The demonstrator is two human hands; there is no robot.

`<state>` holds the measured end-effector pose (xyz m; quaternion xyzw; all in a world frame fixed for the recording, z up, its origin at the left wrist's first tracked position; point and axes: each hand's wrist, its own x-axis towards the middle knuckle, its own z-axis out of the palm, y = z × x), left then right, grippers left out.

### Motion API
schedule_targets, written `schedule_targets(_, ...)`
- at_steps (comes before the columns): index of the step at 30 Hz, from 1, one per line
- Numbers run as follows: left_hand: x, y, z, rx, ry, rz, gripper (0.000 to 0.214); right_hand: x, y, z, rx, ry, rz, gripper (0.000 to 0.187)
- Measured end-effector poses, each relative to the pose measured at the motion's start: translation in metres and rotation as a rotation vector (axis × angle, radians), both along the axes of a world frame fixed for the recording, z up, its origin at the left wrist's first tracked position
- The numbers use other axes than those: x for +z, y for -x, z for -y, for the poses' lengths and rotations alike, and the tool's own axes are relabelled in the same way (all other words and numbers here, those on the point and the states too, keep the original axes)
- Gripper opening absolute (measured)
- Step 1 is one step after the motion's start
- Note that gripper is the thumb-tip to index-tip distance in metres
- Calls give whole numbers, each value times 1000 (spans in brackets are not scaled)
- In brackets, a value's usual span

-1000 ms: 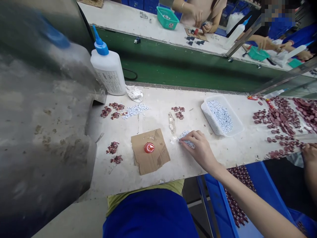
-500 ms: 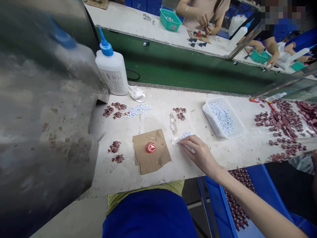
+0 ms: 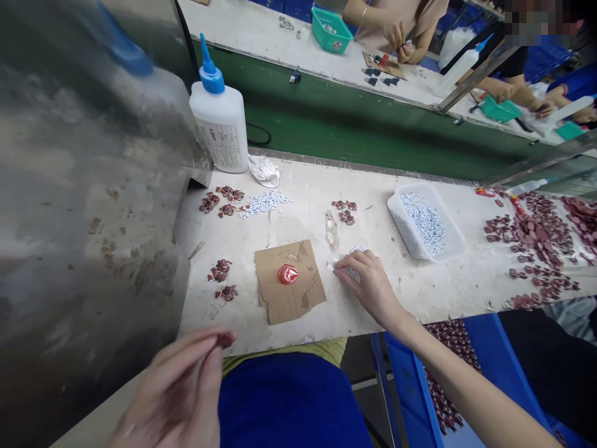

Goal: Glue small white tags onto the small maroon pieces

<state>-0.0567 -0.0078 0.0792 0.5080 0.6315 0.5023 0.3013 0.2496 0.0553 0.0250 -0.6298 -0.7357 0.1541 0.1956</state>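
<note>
My left hand (image 3: pixel 180 392) is raised at the front edge of the table, thumb and fingers pinching a small dark red piece (image 3: pixel 226 339). Over the table to the right of the cardboard, the fingertips of my right hand (image 3: pixel 370 286) are pressed together at a whitish patch (image 3: pixel 331 266); what they hold is too small to make out. A little pile of white-and-blue chips (image 3: pixel 353 271) lies partly hidden under that hand. On the torn cardboard (image 3: pixel 298 305) sits a round, shiny red cap-like thing (image 3: pixel 288 274) with a white mark.
A glue bottle (image 3: pixel 219 130) with a blue nozzle stands at the back left beside a metal housing (image 3: pixel 107 218). Dark red pieces (image 3: pixel 219 270) lie in small clusters. A clear tub (image 3: pixel 454 246) holds many chips. Co-workers' hands (image 3: pixel 401 43) work across the green divider (image 3: pixel 317 118).
My left hand has come into view at the lower left with the dark red piece. My right hand has shifted slightly left relative to the chips, its fingertips closing. The whole view has shifted a little.
</note>
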Motion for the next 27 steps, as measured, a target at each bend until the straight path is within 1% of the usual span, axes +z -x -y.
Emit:
schedule_targets(2, -13, -6, -10, -12, 52, 63, 12, 5, 4, -1, 29, 10, -45, 13)
schedule_targets(4, -26, -10, -18, -80, 117, 113, 14, 10, 13, -2, 53, 25, -101, 14)
schedule_targets(7, -42, -13, -22, -171, 163, 148, 16, 17, 30, -4, 88, 54, -188, 10)
schedule_targets(9, -48, -14, -23, -181, 167, 174, 21, 21, 42, -7, 114, 78, -270, 6)
schedule_targets(10, -50, -15, -22, -179, 164, 182, 22, 22, 46, -9, 126, 87, -315, 6)
schedule_targets(12, -51, -15, -22, -182, 156, 179, 17, 23, 53, -12, 144, 95, -388, 11)
schedule_targets(15, -51, -13, -21, -211, 154, 138, 7, 23, 58, -17, 155, 79, -382, 13)
schedule_targets(21, -55, -6, -17, -258, 142, 90, 23, 22, 61, -22, 215, 52, -336, 15)
schedule_targets(27, -57, -3, -19, -287, 57, -29, 17, 19, 61, -22, 243, 20, -296, 17)
